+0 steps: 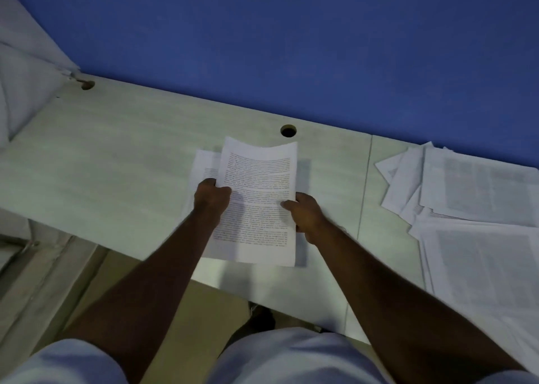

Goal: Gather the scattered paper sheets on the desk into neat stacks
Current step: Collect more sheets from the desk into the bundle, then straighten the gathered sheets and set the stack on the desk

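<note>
Okay, near to far.
Left hand [212,198]: mine, fingers curled round the left edge of the printed sheet [259,199].
Right hand [306,215]: mine, pinching the same sheet's right edge, thumb on top.
Sheet: lifted just above the desk [122,150], top edge bowed.
Under it: another sheet [204,164] flat on the desk.
Right side: loose papers [472,202] spread out, overlapping.
Far: cable hole [288,130], blue wall [291,39].
</note>
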